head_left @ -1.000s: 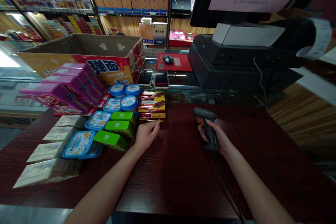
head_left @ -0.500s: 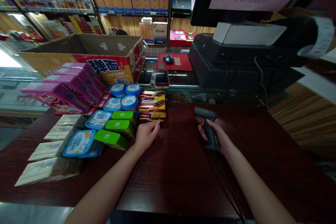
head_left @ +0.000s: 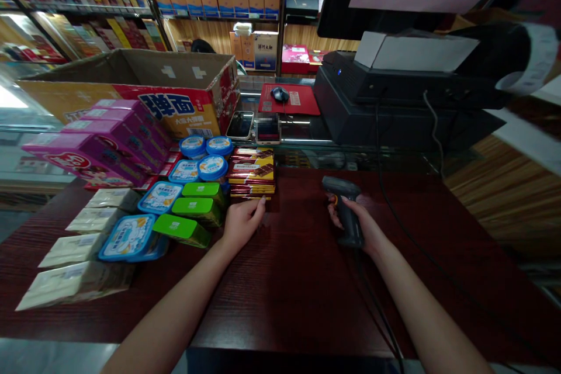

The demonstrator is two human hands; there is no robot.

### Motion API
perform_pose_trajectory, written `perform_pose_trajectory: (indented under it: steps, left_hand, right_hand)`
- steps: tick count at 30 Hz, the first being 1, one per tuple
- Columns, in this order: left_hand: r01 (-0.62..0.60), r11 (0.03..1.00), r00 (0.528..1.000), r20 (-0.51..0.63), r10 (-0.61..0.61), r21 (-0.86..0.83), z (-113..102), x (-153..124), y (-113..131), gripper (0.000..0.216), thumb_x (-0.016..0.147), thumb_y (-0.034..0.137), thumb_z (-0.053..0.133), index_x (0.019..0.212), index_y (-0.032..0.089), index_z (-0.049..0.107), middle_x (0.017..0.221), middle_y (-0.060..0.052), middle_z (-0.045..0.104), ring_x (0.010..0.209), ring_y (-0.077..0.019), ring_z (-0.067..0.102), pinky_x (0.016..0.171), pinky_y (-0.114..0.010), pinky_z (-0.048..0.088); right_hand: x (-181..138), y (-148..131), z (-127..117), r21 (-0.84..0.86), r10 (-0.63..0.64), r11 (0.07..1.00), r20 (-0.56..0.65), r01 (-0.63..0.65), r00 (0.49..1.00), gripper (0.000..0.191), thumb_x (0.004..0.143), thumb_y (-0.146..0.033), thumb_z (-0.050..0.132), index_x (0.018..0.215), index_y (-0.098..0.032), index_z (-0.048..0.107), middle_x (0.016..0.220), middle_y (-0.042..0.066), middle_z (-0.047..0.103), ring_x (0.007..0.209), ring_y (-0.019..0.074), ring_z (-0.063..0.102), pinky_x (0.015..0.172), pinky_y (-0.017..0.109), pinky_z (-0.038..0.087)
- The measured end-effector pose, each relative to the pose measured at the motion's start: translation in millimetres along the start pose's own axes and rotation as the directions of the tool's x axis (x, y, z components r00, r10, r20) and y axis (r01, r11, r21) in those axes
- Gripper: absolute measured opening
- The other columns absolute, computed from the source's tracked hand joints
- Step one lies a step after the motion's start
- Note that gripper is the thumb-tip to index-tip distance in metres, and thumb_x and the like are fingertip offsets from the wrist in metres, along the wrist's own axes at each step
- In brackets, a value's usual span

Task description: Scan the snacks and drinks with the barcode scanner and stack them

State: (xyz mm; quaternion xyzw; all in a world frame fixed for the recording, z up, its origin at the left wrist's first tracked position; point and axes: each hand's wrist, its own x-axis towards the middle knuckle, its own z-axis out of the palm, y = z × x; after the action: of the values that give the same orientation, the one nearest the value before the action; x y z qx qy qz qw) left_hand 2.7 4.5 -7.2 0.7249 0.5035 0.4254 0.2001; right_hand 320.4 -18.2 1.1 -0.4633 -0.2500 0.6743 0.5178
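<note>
My right hand point(head_left: 363, 222) grips a black handheld barcode scanner point(head_left: 348, 210) by its handle, fingers wrapped round it, its head tilted up over the dark wooden counter. My left hand point(head_left: 240, 225) lies closed on the counter, its thumb at the near edge of a stack of chocolate bars point(head_left: 252, 170) in red and gold wrappers. The undersides of its fingers are hidden, and I cannot tell whether they hold anything. Left of that hand stand green-topped packs point(head_left: 197, 208), with blue-lidded tubs point(head_left: 160, 197) beyond them.
Pale packets point(head_left: 83, 248) and purple boxes point(head_left: 100, 137) stand at the left, before an open cardboard box point(head_left: 197, 108). Two phones point(head_left: 267, 127) and a mouse point(head_left: 279, 93) lie on the glass at the back. The scanner's cable point(head_left: 372, 298) trails toward me; black till equipment point(head_left: 394, 111) stands back right.
The whole view has shifted slightly, so things sit a little further left and higher. Both hands keep the same pose, and the barcode scanner stays in my right hand.
</note>
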Motion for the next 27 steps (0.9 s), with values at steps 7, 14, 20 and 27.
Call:
perform_pose_trajectory:
  steps: [7, 14, 20, 27]
  left_hand:
    - [-0.054, 0.999, 0.998, -0.019, 0.054, 0.003, -0.2, 0.1, 0.2, 0.055, 0.104, 0.041, 0.05, 0.052, 0.02, 0.046, 0.048, 0.003, 0.046, 0.046, -0.01, 0.044, 0.053, -0.026, 0.028]
    - [-0.048, 0.999, 0.999, -0.015, 0.048, -0.006, -0.9, -0.2, 0.3, 0.056, 0.105, 0.04, 0.05, 0.052, 0.02, 0.045, 0.047, 0.003, 0.047, 0.045, -0.0098, 0.046, 0.053, -0.025, 0.03]
    - [-0.038, 0.999, 0.999, -0.015, 0.038, 0.012, -1.7, 0.0, 1.7, 0.057, 0.105, 0.041, 0.049, 0.052, 0.02, 0.045, 0.047, 0.003, 0.047, 0.045, -0.0101, 0.046, 0.053, -0.026, 0.029]
    - [-0.043, 0.999, 0.999, -0.004, 0.043, -0.003, -0.4, -0.1, 2.3, 0.056, 0.106, 0.04, 0.048, 0.054, 0.02, 0.048, 0.048, 0.003, 0.05, 0.045, -0.0098, 0.049, 0.054, -0.025, 0.032]
  right_hand:
    - [2.7, 3.9, -2.2, 0.041, -0.025, 0.999, -0.015, 0.025, 1.0, 0.032, 0.075, -0.037, 0.095, 0.098, -0.019, 0.082, 0.088, 0.006, 0.081, 0.071, 0.0169, 0.075, 0.056, 0.019, 0.062]
    - [2.0, 3.4, -1.9, 0.046, -0.014, 0.999, -0.01, 0.015, 1.0, 0.028, 0.077, -0.035, 0.094, 0.096, -0.018, 0.083, 0.086, 0.007, 0.081, 0.072, 0.0172, 0.076, 0.059, 0.019, 0.063]
    - [1.1, 2.2, -0.1, 0.031, -0.025, 0.999, -0.004, 0.025, 1.0, 0.032, 0.074, -0.037, 0.097, 0.096, -0.019, 0.082, 0.085, 0.006, 0.08, 0.07, 0.0162, 0.074, 0.057, 0.019, 0.061]
    - [1.7, 2.3, 0.2, 0.013, -0.021, 1.0, 0.003, 0.021, 1.0, 0.036, 0.073, -0.041, 0.098, 0.096, -0.016, 0.084, 0.082, 0.007, 0.08, 0.063, 0.015, 0.071, 0.052, 0.019, 0.059]
